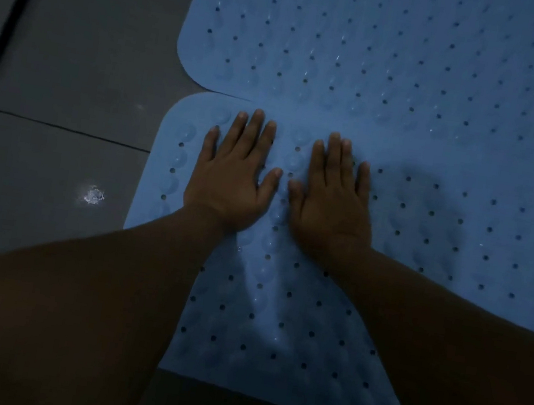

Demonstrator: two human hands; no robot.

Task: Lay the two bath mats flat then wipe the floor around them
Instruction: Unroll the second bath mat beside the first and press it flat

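Two blue rubber bath mats with rows of small holes lie side by side on the dark floor. The far mat (pixel 402 49) fills the upper part of the view. The near mat (pixel 277 308) lies below it, and their long edges meet or overlap just beyond my fingertips. My left hand (pixel 233 176) presses flat on the near mat close to its left rounded corner, fingers straight. My right hand (pixel 332 198) presses flat beside it, thumbs almost touching. Both forearms hide parts of the near mat.
Dark grey floor tiles (pixel 73 52) with grout lines stretch to the left of the mats. A small white wet or shiny spot (pixel 93 195) sits on the tile left of the near mat. A black strip (pixel 8 25) runs along the far left.
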